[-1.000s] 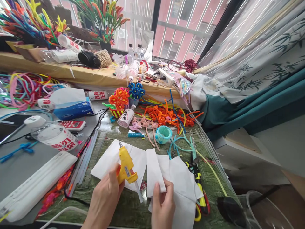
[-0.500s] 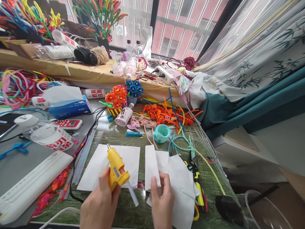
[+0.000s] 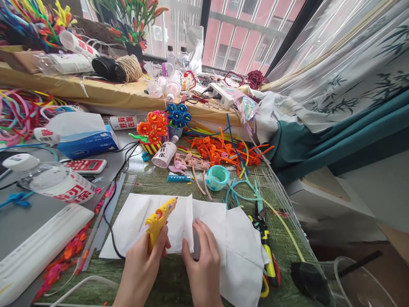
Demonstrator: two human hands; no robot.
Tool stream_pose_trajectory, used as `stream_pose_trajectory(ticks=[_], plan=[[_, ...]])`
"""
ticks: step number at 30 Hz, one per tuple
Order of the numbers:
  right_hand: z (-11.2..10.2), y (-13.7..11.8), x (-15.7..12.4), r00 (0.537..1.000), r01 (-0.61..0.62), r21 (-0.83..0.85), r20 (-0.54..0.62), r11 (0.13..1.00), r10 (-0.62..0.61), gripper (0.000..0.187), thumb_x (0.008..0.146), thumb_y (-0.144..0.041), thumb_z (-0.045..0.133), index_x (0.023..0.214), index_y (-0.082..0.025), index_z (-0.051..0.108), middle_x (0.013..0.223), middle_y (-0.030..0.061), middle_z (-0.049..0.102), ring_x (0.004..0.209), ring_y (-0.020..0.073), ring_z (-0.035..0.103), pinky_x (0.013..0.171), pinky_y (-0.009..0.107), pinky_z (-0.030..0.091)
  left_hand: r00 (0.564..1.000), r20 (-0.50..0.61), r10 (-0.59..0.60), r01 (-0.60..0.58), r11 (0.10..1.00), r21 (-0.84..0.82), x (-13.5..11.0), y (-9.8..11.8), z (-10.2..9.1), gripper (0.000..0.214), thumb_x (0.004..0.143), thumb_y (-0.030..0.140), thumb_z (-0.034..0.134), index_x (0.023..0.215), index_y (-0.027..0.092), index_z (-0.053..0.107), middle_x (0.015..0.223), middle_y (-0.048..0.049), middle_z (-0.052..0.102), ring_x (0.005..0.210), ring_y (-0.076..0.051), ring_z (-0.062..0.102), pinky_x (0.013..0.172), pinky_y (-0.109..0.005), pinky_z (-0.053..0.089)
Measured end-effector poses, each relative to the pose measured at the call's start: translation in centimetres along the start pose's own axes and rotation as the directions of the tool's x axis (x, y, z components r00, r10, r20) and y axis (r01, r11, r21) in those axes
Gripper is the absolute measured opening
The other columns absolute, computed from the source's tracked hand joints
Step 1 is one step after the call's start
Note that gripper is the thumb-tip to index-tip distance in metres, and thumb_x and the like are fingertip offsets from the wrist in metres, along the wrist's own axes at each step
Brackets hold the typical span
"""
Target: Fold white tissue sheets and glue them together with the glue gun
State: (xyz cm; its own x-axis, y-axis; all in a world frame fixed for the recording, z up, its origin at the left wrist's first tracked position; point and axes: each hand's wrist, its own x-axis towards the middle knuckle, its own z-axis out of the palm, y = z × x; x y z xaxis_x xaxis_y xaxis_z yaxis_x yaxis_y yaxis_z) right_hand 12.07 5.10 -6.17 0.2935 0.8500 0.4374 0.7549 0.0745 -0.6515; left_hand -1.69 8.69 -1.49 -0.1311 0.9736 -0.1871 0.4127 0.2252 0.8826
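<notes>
My left hand [image 3: 143,262] is closed around a yellow hot glue gun [image 3: 159,219], with a clear glue stick [image 3: 136,239] sticking out of its back end. Its nozzle points up and to the right, above a white sheet of paper [image 3: 136,221]. My right hand [image 3: 204,262] grips the raised, folded edge of white paper [image 3: 189,219] between thumb and fingers. More creased white paper [image 3: 241,251] spreads to the right of that hand. Whether the two paper areas are joined cannot be made out.
Yellow-and-black pliers [image 3: 270,256] lie right of the paper. Behind it are a turquoise ring-shaped cup [image 3: 217,178], orange pipe-cleaner pieces [image 3: 217,153] and a small bottle [image 3: 165,153]. A white power bar [image 3: 44,251] lies left; a clear plastic cup [image 3: 354,281] is front right.
The glue gun has swung from pointing up-left to up-right. My right hand has moved left with the folded paper edge, and the gap between the paper areas has closed.
</notes>
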Motion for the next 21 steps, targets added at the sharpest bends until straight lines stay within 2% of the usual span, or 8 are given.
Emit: stream_pose_trajectory(ticks=[2, 5, 10, 12, 15, 17, 19, 21], plan=[[0.1, 0.2, 0.0, 0.997, 0.063, -0.070, 0.050, 0.996, -0.060, 0.035, 0.097, -0.031, 0.052, 0.129, -0.018, 0.059, 0.130, 0.0136, 0.067, 0.119, 0.0270, 0.063, 0.094, 0.040, 0.055, 0.998, -0.034, 0.051, -0.051, 0.998, -0.021, 0.4, -0.8, 0.1, 0.052, 0.081, 0.070, 0.050, 0.070, 0.023, 0.067, 0.070, -0.0044, 0.073, 0.066, -0.020, 0.068, 0.063, -0.030, 0.054], [-0.5, 0.7, 0.1, 0.985, 0.117, -0.158, 0.147, 0.980, -0.094, 0.044, 0.094, -0.025, 0.053, 0.138, -0.022, 0.054, 0.142, 0.0111, 0.059, 0.129, 0.0298, 0.057, 0.096, 0.045, 0.056, 0.997, -0.031, 0.072, -0.074, 0.995, -0.064, 1.0, -1.8, 0.0, 0.050, 0.084, 0.067, 0.051, 0.076, 0.023, 0.071, 0.084, -0.0061, 0.076, 0.084, -0.023, 0.071, 0.077, -0.032, 0.055], [-1.8, 1.4, 0.7, 0.938, 0.213, -0.259, 0.323, 0.942, -0.123, 0.071, 0.079, -0.012, 0.059, 0.147, -0.032, 0.047, 0.154, 0.0076, 0.046, 0.134, 0.0376, 0.051, 0.095, 0.055, 0.056, 0.999, 0.022, 0.041, -0.039, 0.996, -0.076, 1.2, -2.0, -0.9, 0.049, 0.083, 0.068, 0.053, 0.073, 0.023, 0.072, 0.080, -0.0056, 0.076, 0.098, -0.025, 0.069, 0.083, -0.032, 0.054], [-2.0, 1.7, 0.8, 0.923, 0.247, -0.277, 0.358, 0.929, -0.139, 0.074, 0.077, -0.011, 0.058, 0.147, -0.033, 0.047, 0.154, 0.0077, 0.045, 0.134, 0.0395, 0.051, 0.095, 0.057, 0.055, 0.998, 0.013, 0.067, -0.066, 0.996, -0.067, 1.1, -1.7, -1.1, 0.051, 0.082, 0.069, 0.054, 0.072, 0.023, 0.072, 0.078, -0.0061, 0.076, 0.093, -0.025, 0.069, 0.081, -0.032, 0.054], [-2.2, 1.9, 0.6, 0.919, 0.268, -0.291, 0.362, 0.918, -0.154, 0.074, 0.078, -0.008, 0.053, 0.147, -0.033, 0.047, 0.153, 0.0071, 0.047, 0.133, 0.0391, 0.052, 0.094, 0.057, 0.056, 0.995, -0.023, 0.098, -0.100, 0.993, -0.070, 0.9, -1.5, -1.1, 0.050, 0.082, 0.068, 0.053, 0.078, 0.022, 0.071, 0.076, -0.0044, 0.074, 0.069, -0.019, 0.066, 0.066, -0.030, 0.054], [-2.3, 1.9, 0.4, 0.923, 0.270, -0.289, 0.349, 0.918, -0.161, 0.071, 0.079, -0.007, 0.050, 0.146, -0.033, 0.049, 0.152, 0.0067, 0.048, 0.133, 0.0381, 0.052, 0.094, 0.056, 0.056, 0.995, -0.008, 0.097, -0.098, 0.993, -0.066, 0.7, -1.4, -0.9, 0.046, 0.085, 0.065, 0.052, 0.080, 0.022, 0.069, 0.074, -0.0021, 0.073, 0.057, -0.016, 0.060, 0.058, -0.029, 0.051], [-2.3, 2.0, 0.2, 0.929, 0.262, -0.282, 0.332, 0.923, -0.163, 0.067, 0.083, -0.008, 0.048, 0.145, -0.032, 0.051, 0.152, 0.0066, 0.049, 0.133, 0.0370, 0.053, 0.094, 0.056, 0.056, 0.995, 0.011, 0.096, -0.095, 0.994, -0.050, 0.7, -1.4, -0.6, 0.045, 0.085, 0.064, 0.053, 0.074, 0.023, 0.068, 0.070, -0.0011, 0.071, 0.057, -0.015, 0.060, 0.056, -0.028, 0.049], [-2.5, 2.2, 0.1, 0.930, 0.267, -0.266, 0.323, 0.926, -0.175, 0.064, 0.086, -0.009, 0.046, 0.145, -0.033, 0.051, 0.152, 0.0061, 0.048, 0.133, 0.0358, 0.053, 0.095, 0.055, 0.056, 0.995, 0.009, 0.100, -0.099, 0.994, -0.043, 0.7, -1.3, -0.4, 0.045, 0.085, 0.063, 0.054, 0.069, 0.023, 0.067, 0.069, -0.0011, 0.070, 0.066, -0.017, 0.065, 0.061, -0.027, 0.050]])
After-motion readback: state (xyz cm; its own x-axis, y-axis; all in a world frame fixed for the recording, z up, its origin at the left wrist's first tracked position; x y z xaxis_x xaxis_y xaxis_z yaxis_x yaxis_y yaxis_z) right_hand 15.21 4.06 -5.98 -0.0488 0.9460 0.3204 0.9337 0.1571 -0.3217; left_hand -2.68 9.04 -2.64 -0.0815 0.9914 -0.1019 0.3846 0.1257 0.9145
